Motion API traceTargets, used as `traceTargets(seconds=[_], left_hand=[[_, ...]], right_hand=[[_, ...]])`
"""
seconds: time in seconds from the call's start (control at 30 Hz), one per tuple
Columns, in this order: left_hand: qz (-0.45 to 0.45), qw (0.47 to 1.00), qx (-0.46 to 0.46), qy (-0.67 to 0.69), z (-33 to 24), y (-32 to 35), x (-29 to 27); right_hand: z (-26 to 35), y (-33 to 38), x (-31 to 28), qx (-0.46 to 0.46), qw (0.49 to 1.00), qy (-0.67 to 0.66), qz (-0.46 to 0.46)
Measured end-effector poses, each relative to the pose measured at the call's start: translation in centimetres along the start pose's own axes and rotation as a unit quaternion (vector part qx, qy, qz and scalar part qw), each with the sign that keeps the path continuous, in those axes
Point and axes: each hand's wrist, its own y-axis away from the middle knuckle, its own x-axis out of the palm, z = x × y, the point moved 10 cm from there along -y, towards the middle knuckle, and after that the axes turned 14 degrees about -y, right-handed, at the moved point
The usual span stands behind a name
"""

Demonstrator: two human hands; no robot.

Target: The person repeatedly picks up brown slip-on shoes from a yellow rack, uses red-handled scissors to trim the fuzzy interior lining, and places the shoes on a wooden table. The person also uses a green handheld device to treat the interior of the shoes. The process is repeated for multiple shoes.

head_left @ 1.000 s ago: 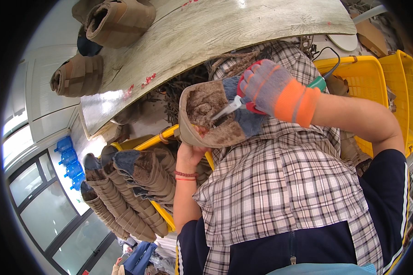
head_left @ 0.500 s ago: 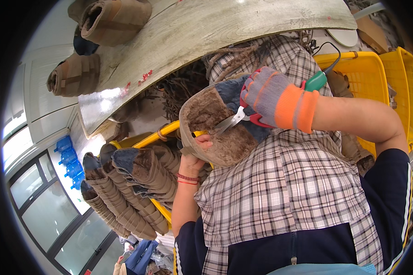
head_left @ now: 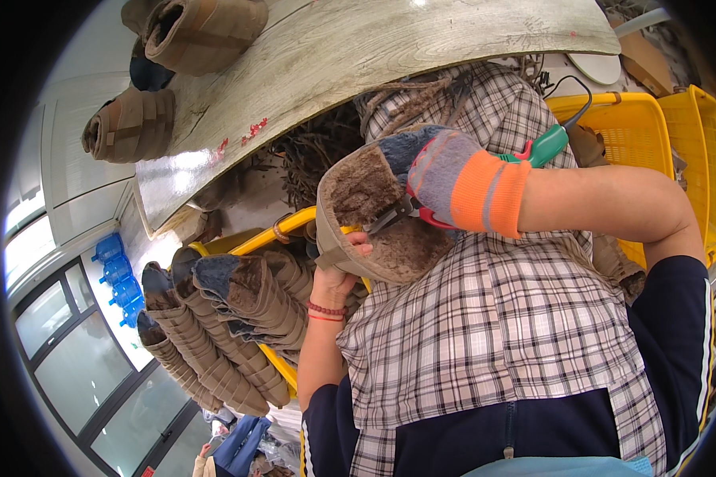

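A tan piece (head_left: 326,208) with brown fleece lining and a dark blue fleece section is held over my lap, its hollow side up. It looks like a cap or boot upper; I cannot tell which. My left hand (head_left: 340,274), bare, grips its lower left edge, fingertips showing against the lining. In my right hand (head_left: 444,176), which wears a grey glove with an orange cuff, are red-handled scissors (head_left: 426,215). Their dark blades (head_left: 394,213) point into the fleece; the tips are hard to make out. Behind the glove lies a green-handled corded tool (head_left: 547,146).
Nested stacks of similar tan pieces (head_left: 215,342) fill a yellow basket (head_left: 282,366) at left. A wood-grain table (head_left: 358,52) curves across the top, with rolled tan pieces (head_left: 207,36) on it. More yellow baskets (head_left: 612,119) stand right. Brown strips (head_left: 326,151) hang beneath the table.
My right hand has dipped slightly left and lower, and the scissors have turned, their blades now dark instead of shining. The fleece-lined piece has shifted a little to the right.
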Motion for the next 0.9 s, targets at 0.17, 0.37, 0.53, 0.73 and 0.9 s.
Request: traceTargets(seconds=[0.17,0.37,0.53,0.73,0.9], left_hand=[[0.005,1.000,0.010,-0.002,-0.3,0.1,0.4],[0.006,1.000,0.016,-0.010,-0.9,0.4,0.8],[0.002,1.000,0.020,-0.009,-0.6,0.4,0.3],[0.007,1.000,0.021,-0.011,-0.4,0.2,0.1],[0.007,1.000,0.026,-0.001,-0.5,0.0,-0.2]], right_hand=[[0.4,0.0,-0.3,0.005,0.999,-0.022,0.030],[0.6,0.0,0.2,-0.003,0.999,-0.018,0.050],[-2.0,0.7,-2.3,0.056,0.998,-0.006,0.039],[-4.3,4.2,-1.3,0.105,0.988,-0.022,0.110],[-3.8,4.3,-0.2,0.092,0.988,-0.072,0.104]])
